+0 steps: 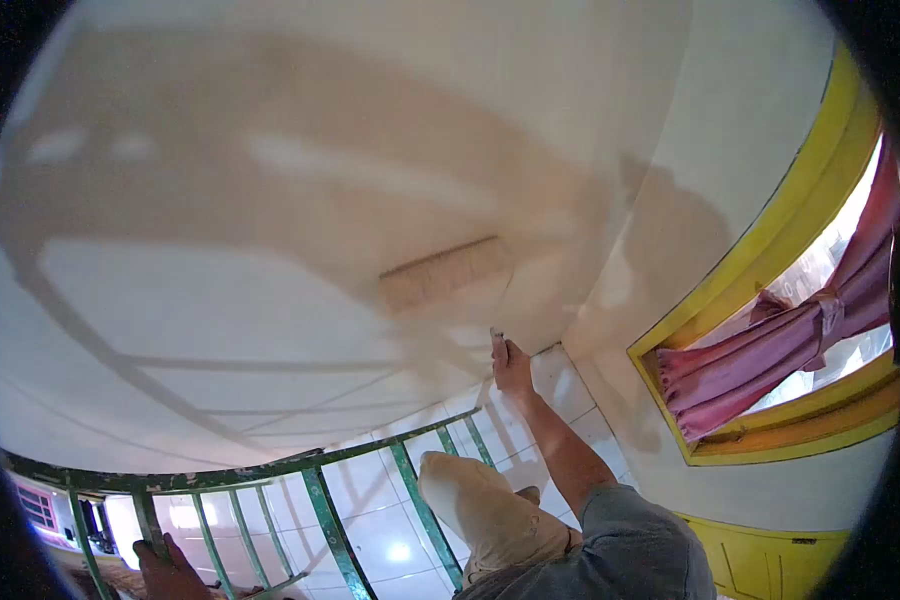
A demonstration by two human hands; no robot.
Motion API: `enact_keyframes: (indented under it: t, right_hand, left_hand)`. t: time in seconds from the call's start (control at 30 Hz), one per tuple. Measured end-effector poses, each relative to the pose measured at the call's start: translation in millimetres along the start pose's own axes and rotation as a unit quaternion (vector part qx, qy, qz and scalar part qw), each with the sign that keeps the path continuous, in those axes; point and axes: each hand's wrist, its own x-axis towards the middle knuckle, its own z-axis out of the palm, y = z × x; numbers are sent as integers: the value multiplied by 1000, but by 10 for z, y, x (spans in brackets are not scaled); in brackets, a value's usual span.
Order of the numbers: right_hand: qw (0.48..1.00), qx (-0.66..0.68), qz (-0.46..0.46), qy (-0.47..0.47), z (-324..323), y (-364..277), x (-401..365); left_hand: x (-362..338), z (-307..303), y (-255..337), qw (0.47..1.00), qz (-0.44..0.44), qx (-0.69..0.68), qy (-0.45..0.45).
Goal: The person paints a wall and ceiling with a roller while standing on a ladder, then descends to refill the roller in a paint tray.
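My right hand (512,366) is closed around the handle of a paint roller (448,276). The roller's wide, pale beige sleeve lies against the off-white wall (220,290), slightly tilted, and a thin wire frame runs down from its right end to the handle. Low on the left, my left hand (170,572) grips a post of a green metal railing (320,464) with chipped paint. Part of that hand is cut off by the bottom edge. Broad shadows of my arm, body and the bars fall across the wall.
On the right is a yellow-framed window (740,280) with a tied pink curtain (760,370). Below it stands a yellow cabinet (770,560). White floor tiles (400,540) show between the bars, and my bent knee (460,490) is beside the railing.
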Motion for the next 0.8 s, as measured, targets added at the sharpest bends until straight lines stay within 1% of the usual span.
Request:
enact_keyframes:
  t: [0.03,0.07,0.1,0.13,0.17,0.2,0.27,0.3,0.33,0.4,0.47,0.53,0.57,0.6,0.63,0.67,0.7,0.77,0.8]
  right_hand:
    - [998,29,-55,26,-29,-140,89]
    - [997,29,-62,29,-69,-291,198]
    - [996,50,-60,30,-152,-551,291]
    - [995,71,-57,31,-266,-851,374]
    - [994,110,-13,5,-431,-1255,417]
    - [988,148,33,-22,-614,-1686,438]
    - [985,168,-31,-17,-882,-2343,560]
    - [983,180,-35,-2,-964,-2543,718]
    - [981,192,-39,12,-1043,-2733,875]
    - [985,164,-43,33,-1321,-3300,1016]
    - [982,164,-94,28,-1504,-3580,1182]
    - [982,159,-95,32,-1501,-3562,1246]
    - [983,155,-96,37,-1469,-3487,1232]
    - [984,152,-88,32,-1407,-3300,1227]
    - [988,115,-99,36,-1308,-2980,1236]
    - [990,78,-106,39,-1195,-2622,1218]
    - [993,75,-88,30,-1089,-2252,1169]
    - [991,2,-124,44,-875,-1510,1030]
    - [993,-1,-112,37,-782,-1187,942]
  left_hand:
    - [21,-63,23,998,-18,-60,-16]
    - [39,-174,53,996,-29,-58,-65]
    - [53,-194,34,996,-34,-63,-62]
    - [60,-201,22,978,-81,-141,-133]
    - [58,-201,7,946,-126,-218,-204]
    - [37,-168,-8,945,-127,-221,-203]
    - [-30,-32,-10,963,-103,-198,-154]
    - [-46,-15,-24,970,-90,-186,-129]
    - [16,-163,16,961,-108,-201,-156]
    - [72,-302,49,954,-121,-215,-170]
    - [111,-354,58,947,-133,-226,-187]
    - [109,-380,55,947,-124,-218,-200]
    - [90,-350,47,948,-119,-211,-208]
    - [78,-296,46,949,-131,-210,-196]
    - [76,-246,46,950,-144,-209,-183]
    - [73,-211,32,953,-131,-185,-200]
    - [66,-221,31,955,-119,-171,-211]
    - [86,-240,66,961,-119,-132,-211]
    - [77,-182,49,958,-129,-146,-210]
